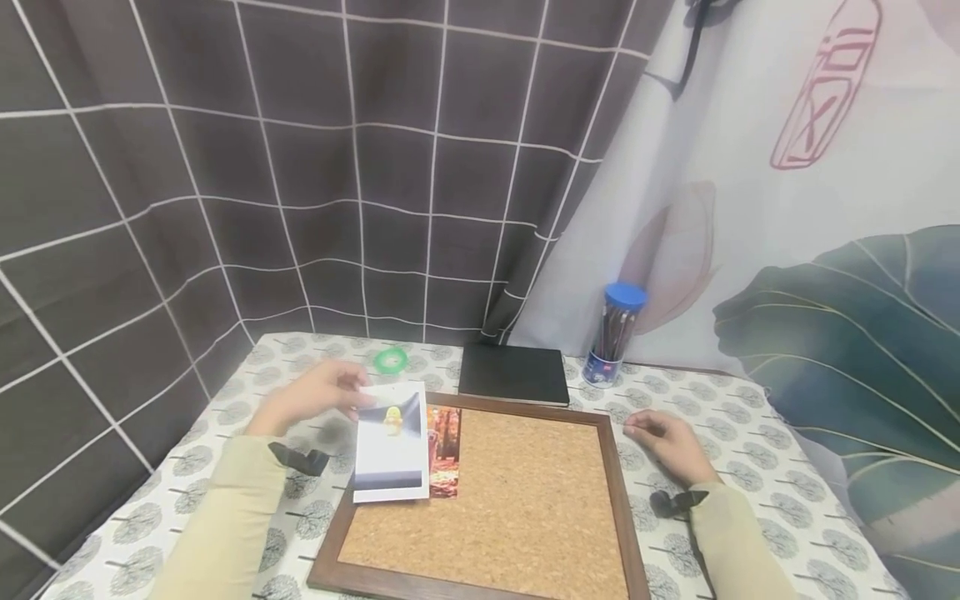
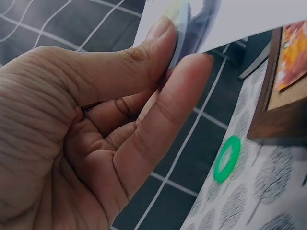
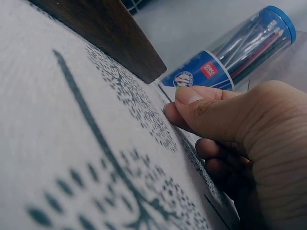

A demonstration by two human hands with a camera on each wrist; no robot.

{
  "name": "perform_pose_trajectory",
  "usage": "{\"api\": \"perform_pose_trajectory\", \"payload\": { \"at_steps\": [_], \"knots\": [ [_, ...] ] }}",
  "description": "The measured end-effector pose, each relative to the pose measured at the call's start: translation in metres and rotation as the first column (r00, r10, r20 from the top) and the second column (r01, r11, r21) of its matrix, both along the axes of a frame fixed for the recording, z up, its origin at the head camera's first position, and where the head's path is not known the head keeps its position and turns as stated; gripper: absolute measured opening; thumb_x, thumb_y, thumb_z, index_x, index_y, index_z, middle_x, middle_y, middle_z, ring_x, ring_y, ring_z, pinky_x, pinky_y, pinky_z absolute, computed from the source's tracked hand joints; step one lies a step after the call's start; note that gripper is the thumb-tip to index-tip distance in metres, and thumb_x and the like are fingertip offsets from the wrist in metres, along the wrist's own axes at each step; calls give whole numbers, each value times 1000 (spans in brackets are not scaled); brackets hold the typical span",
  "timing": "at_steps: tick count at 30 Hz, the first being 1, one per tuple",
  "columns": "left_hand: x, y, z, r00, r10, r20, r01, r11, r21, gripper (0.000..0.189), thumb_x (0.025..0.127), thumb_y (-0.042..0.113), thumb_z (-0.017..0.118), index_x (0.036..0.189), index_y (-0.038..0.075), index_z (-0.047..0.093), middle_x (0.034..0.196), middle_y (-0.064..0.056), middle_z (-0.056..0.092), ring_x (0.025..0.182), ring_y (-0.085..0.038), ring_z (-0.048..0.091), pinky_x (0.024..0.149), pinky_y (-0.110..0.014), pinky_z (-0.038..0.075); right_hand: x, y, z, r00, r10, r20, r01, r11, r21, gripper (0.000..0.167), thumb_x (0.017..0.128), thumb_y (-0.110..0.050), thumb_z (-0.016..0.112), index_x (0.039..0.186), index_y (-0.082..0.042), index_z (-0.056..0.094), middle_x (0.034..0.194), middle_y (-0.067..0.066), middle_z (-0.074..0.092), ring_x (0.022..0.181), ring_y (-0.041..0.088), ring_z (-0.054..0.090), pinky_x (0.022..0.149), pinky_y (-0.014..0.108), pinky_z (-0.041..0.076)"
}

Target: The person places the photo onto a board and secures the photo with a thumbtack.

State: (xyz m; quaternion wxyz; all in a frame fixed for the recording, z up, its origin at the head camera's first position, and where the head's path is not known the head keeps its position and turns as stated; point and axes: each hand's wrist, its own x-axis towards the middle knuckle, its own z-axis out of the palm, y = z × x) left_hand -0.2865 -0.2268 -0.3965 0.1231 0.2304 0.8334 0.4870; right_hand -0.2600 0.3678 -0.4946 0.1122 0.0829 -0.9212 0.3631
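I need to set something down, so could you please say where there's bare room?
Free: corkboard right of the autumn photo; tablecloth right of the right sleeve. Crowded: around the left hand, held picture and green ring.

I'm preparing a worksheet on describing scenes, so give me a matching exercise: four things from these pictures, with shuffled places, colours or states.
1. White-bordered photo
2. Autumn photo
3. Ring
4. Pencil tub

A. Green
B. Topped with a blue lid
C. Pinched by the left hand
D. On the corkboard

Pairs: 1-C, 2-D, 3-A, 4-B
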Motion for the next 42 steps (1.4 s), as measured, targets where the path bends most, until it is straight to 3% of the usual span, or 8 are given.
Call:
{"api": "perform_pose_trajectory", "payload": {
  "at_steps": [6, 11, 15, 19, 23, 30, 37, 42],
  "knots": [
    [-1, 17, -10, 999, -52, 18, 52, 999, 1, 26, 88, 16, 77, 106, 1, 65, 96, -12, 71, 78, -32, 71, 74, -45, 60, -1, -2, 0, 999, -11, 33, 11, 1000, 3, 19, 94, -34, 71, 105, -18, 72, 102, 0, 73, 105, 31, 67, 98, 58, 44],
    [-1, 42, -5, 998, -52, 29, 51, 998, 21, 31, 87, 19, 78, 110, 3, 64, 98, -10, 72, 80, -29, 73, 79, -42, 59, -3, 3, 0, 1000, -9, 23, 9, 1000, 0, 17, 94, -31, 71, 104, -17, 71, 100, 0, 73, 103, 30, 67, 97, 58, 45],
    [-6, 71, 3, 997, -58, -44, 57, 998, -32, 31, 86, 25, 79, 108, 9, 65, 98, -4, 71, 85, -21, 71, 85, -36, 56, -3, 5, 2, 1000, -3, 20, 3, 1000, -1, 19, 94, -33, 71, 105, -18, 71, 101, 0, 73, 104, 30, 67, 97, 59, 44],
    [-13, 109, 5, 991, -92, -100, 87, 995, -49, 27, 86, 25, 80, 105, 12, 67, 93, -1, 71, 82, -23, 71, 81, -36, 57, -4, 5, 3, 1000, -2, 23, 2, 1000, 5, 20, 94, -35, 70, 105, -18, 71, 102, 0, 73, 104, 30, 67, 98, 59, 44],
    [-16, 146, 0, 986, -141, -88, 140, 990, -12, 21, 88, 20, 78, 102, 10, 67, 88, -4, 71, 75, -34, 72, 73, -44, 59, -5, 0, 4, 1000, -14, 14, 14, 1000, -6, 17, 94, -31, 71, 103, -17, 72, 98, -1, 73, 101, 28, 67, 96, 56, 46],
    [-9, 175, -18, 978, -115, -174, 92, 987, -134, 14, 88, 15, 78, 98, 13, 68, 79, 4, 69, 63, -20, 71, 60, -32, 58, -6, -5, -3, 999, 7, 31, -7, 1000, -2, 18, 95, -34, 70, 104, -18, 72, 95, -6, 72, 97, 20, 67, 94, 52, 48],
    [-13, 183, -35, 943, -99, -317, 39, 981, -192, 15, 89, 19, 77, 99, 13, 69, 80, 3, 70, 60, -8, 66, 64, -26, 55, -7, 1, -4, 999, 6, 36, -5, 999, -35, 17, 94, -31, 71, 103, -17, 71, 90, -5, 71, 88, 17, 66, 85, 38, 49],
    [-14, 184, -46, 910, -95, -403, -28, 957, -288, 11, 90, 25, 76, 98, 19, 69, 78, 10, 66, 67, -5, 58, 69, -27, 51, -5, -1, -5, 999, 16, 52, -14, 999, -40, 21, 95, -37, 70, 103, -18, 70, 91, -5, 70, 89, 18, 65, 85, 39, 49]
  ]
}}
